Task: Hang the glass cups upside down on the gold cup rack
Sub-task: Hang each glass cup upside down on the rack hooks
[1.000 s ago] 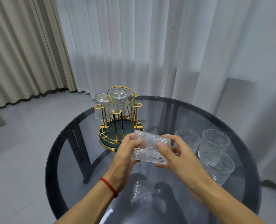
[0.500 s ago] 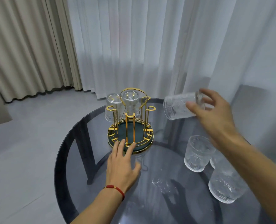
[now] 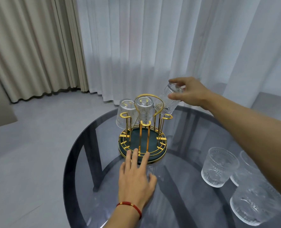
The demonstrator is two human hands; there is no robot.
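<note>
Glass cup in the air, mouth down and tilted, over the far right side of the gold cup rack; its rim sits about level with the rack's top loop. Right hand holds it by the base, fingers wrapped round. Whether the rim has met a prong I cannot tell; clear glass against gold wire reads poorly here.

Step in hand, as I judge it: lower the cup over a free prong. To do it well, bring it upright first, centre the mouth on the prong tip, then ease down and let go only once it hangs.

Left hand flat and spread on the glass table, fingertips on the rack's base, holding nothing. Keep it pressing.

Two hung cups at the back; three upright cups wait at right.

No brand, label or writing readable anywhere.
</note>
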